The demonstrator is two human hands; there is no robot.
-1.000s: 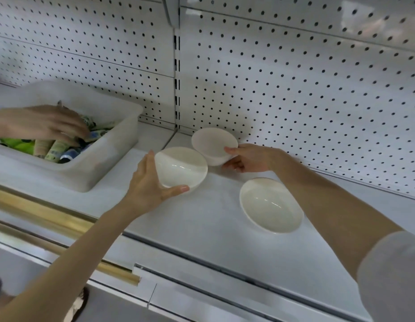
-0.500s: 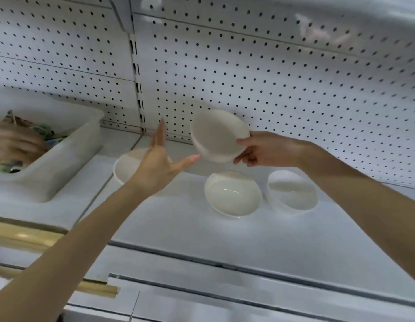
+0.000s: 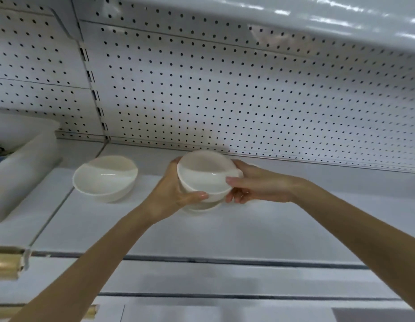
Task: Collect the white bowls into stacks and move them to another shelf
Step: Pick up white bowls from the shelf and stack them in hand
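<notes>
The loose bowl (image 3: 105, 177) sits on the shelf (image 3: 225, 235), left of your hands. Your left hand (image 3: 171, 194), the nearer one, and your right hand (image 3: 255, 184) clasp the held bowl (image 3: 205, 175) directly above the lower bowl (image 3: 199, 208).

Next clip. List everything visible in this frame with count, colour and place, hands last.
held bowl: one, white, between both hands, above the shelf
lower bowl: one, white, on the shelf directly under the held bowl, mostly hidden
left bowl: one, white, on the shelf, apart from the hands
bin: one, translucent white, at the shelf's left end
shelf: one, white
pegboard: white with dark holes, behind the shelf
rail: gold, lower left
left hand: grips the held bowl's left side
right hand: grips its right side
</notes>
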